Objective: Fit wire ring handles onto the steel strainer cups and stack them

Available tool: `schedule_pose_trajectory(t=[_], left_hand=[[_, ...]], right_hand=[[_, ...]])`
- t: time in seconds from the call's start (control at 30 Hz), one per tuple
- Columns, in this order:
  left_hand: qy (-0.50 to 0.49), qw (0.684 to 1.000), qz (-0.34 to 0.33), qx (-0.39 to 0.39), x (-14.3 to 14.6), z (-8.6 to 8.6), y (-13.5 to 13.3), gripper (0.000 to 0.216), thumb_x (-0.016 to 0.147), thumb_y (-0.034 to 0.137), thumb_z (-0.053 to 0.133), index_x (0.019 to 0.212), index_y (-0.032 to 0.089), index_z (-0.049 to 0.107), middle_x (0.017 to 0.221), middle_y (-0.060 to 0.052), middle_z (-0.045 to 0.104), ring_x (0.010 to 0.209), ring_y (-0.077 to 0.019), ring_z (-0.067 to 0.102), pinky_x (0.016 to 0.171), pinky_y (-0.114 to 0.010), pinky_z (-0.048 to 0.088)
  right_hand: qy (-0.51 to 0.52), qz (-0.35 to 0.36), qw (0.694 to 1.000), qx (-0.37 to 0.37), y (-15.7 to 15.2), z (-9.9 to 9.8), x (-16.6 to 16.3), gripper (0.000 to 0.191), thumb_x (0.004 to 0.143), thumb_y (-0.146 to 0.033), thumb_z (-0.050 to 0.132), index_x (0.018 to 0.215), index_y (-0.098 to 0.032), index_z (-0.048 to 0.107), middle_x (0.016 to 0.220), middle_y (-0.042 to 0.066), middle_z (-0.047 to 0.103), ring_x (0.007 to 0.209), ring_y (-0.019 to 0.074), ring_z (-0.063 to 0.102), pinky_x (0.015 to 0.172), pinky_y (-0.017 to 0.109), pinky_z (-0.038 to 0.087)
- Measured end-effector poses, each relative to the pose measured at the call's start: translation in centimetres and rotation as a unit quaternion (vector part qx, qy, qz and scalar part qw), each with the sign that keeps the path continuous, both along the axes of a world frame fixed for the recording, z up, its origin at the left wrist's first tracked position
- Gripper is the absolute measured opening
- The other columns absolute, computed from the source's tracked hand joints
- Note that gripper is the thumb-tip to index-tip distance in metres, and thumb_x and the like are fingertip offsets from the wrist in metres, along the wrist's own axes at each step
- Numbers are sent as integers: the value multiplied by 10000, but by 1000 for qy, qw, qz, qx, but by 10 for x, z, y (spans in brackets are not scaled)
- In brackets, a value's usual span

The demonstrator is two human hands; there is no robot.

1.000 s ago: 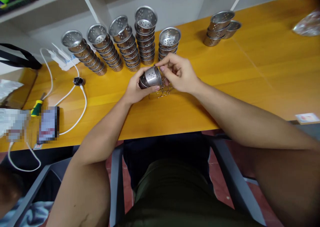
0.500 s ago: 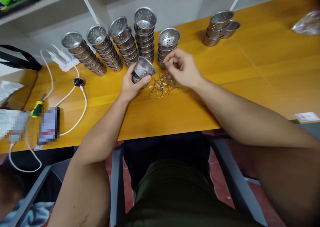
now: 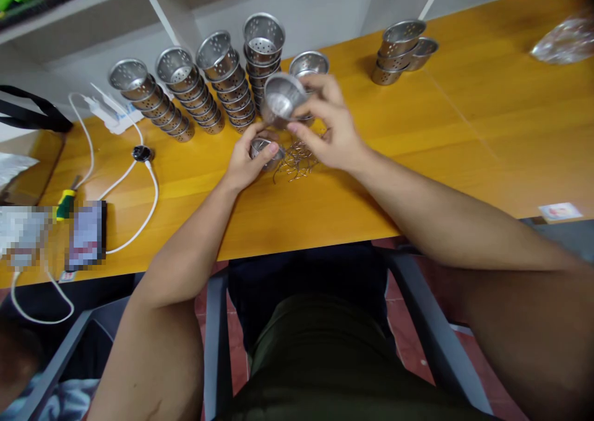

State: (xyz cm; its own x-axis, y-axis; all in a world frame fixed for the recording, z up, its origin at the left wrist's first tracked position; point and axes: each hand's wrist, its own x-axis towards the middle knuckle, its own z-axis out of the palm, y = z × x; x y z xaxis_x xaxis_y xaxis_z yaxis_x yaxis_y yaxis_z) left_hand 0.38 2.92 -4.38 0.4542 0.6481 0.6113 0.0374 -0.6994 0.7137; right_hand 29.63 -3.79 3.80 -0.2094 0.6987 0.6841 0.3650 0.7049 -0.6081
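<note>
My left hand [image 3: 248,161] is closed round a perforated metal cup [image 3: 265,151], low over the table, with the thumb along its rim. Above it, my right hand [image 3: 331,124] grips a second metal cup [image 3: 281,99], tilted toward me and blurred by motion. Beneath my right hand lies a loose heap of thin curved wire pieces [image 3: 299,160]. Behind both hands stand several stacks of the same cups; the nearest stack [image 3: 309,65] is partly hidden by my right hand and its cup, as is the tall stack [image 3: 263,40] beside it.
More cups [image 3: 399,49] stand stacked at the back right, near a clear plastic bag [image 3: 563,42]. On the left are a power strip [image 3: 116,119], white cables, a black round plug [image 3: 142,153], a screwdriver [image 3: 65,204] and a phone [image 3: 86,235]. A person sits at lower left.
My right hand has gone from above the wires to a metal cup and lifted it up off the cup in my left hand. The view has shifted slightly.
</note>
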Motion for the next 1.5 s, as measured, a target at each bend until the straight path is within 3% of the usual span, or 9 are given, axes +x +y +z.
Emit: schedule_pose_trajectory(t=[0.17,0.33,0.57,0.7,0.87,0.93,1.03,1.17,1.5], left_hand=[[-6,1000,6,-18,2,-14,7,1155,930,1061,1003,1773,368,625,1474,-109,854,1255,-298,893,1145,-467,752],[-9,998,56,-19,6,-18,7,1417,647,1071,1171,1744,389,591,1490,-89,757,1298,-337,865,1181,-515,748],[-8,997,76,-18,8,-19,8,1324,746,1096,1104,1702,364,554,1482,-98,726,1358,-346,830,1259,-563,719],[-15,997,69,-13,8,-24,10,1267,774,1037,1137,1690,369,572,1486,-99,739,1377,-347,835,1262,-561,729],[-7,998,65,-2,6,-27,11,1300,761,1034,1147,1714,375,558,1514,-96,727,1414,-360,825,1288,-565,718],[3,998,67,6,5,-25,11,1318,759,1048,1137,1734,382,550,1553,-102,709,1460,-373,805,1310,-565,702],[15,998,55,18,5,-22,12,1336,769,1056,1125,1763,386,536,1596,-111,696,1489,-380,790,1327,-571,691],[11,999,24,38,6,-15,9,1276,794,991,1157,1726,382,532,1495,-71,740,1296,-311,847,1212,-521,736],[18,996,54,62,10,-4,-3,1069,893,975,1075,1611,361,574,1383,-28,766,1115,-242,834,1073,-454,724]], right_hand=[[20,-122,984,126,38,18,42,490,1329,-802,663,1317,-354,861,1820,163,667,1794,407,562,1599,662,433],[-55,-96,988,105,65,33,68,516,1337,-767,694,1317,-278,858,1699,184,708,1718,448,631,1536,695,491],[-104,-56,993,-15,71,27,64,302,1131,-825,878,1277,-561,900,1670,-11,811,1684,518,618,1530,822,474],[-163,-99,982,-17,81,21,68,412,1143,-798,807,1372,-465,889,1830,11,734,1714,541,623,1505,921,440],[-127,-101,986,48,43,34,58,362,1249,-578,789,1544,-368,798,2024,109,558,1901,477,471,1631,803,340],[-74,-85,990,86,18,36,44,292,1273,-526,770,1530,-394,812,1897,133,668,1788,469,586,1583,755,442],[-111,53,992,17,-5,27,20,236,1219,-528,801,1401,-401,881,1602,116,839,1558,496,751,1421,761,599],[-204,169,964,-20,-9,3,-6,418,1185,-377,707,1562,-305,875,1697,113,831,1458,436,821,1275,637,669],[-286,95,953,-32,-28,1,-28,332,1153,-304,753,1466,-286,865,1619,124,723,1088,301,761,954,479,632]])
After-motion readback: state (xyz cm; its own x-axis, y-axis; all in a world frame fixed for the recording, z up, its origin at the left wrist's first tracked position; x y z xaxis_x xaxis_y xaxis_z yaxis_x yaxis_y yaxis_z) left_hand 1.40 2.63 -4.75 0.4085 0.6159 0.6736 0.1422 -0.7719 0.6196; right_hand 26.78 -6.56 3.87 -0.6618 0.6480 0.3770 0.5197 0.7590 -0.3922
